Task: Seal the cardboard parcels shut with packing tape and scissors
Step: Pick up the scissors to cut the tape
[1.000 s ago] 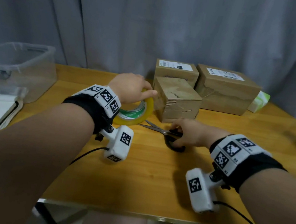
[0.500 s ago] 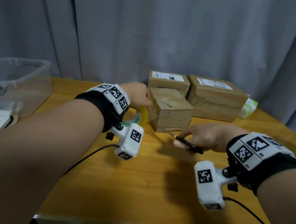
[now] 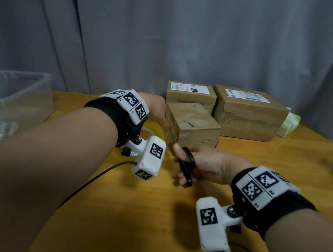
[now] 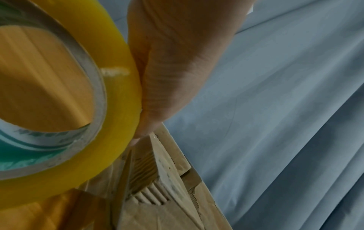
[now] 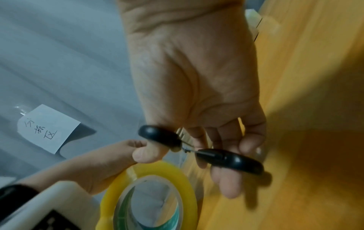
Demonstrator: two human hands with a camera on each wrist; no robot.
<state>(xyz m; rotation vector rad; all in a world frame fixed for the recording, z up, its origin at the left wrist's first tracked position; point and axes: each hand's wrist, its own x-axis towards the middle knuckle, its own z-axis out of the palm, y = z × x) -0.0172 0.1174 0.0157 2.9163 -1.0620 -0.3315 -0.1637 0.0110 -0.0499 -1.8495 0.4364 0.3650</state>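
My left hand [image 3: 156, 110] grips a yellow packing tape roll [image 3: 157, 129] on edge, against the left corner of a small cardboard box [image 3: 192, 125]. In the left wrist view a finger [image 4: 177, 65] presses on the tape roll [image 4: 120, 96], its tip just above the box's corrugated corner [image 4: 157, 175]. My right hand [image 3: 185, 166] holds black-handled scissors [image 3: 186, 167] just in front of the box. In the right wrist view the thumb is through one loop of the scissors [image 5: 229, 160], two fingers through the other. The blades are hidden.
Two larger labelled parcels [image 3: 190, 95] [image 3: 247, 115] stand behind the small box. A green-and-white packet [image 3: 290, 125] lies at the far right. A clear plastic bin [image 3: 11, 94] stands at the left of the wooden table [image 3: 147, 229], before a grey curtain.
My right hand has picked the scissors up off the table and slipped its fingers into the handles. My left hand has raised the tape roll to the small box's corner.
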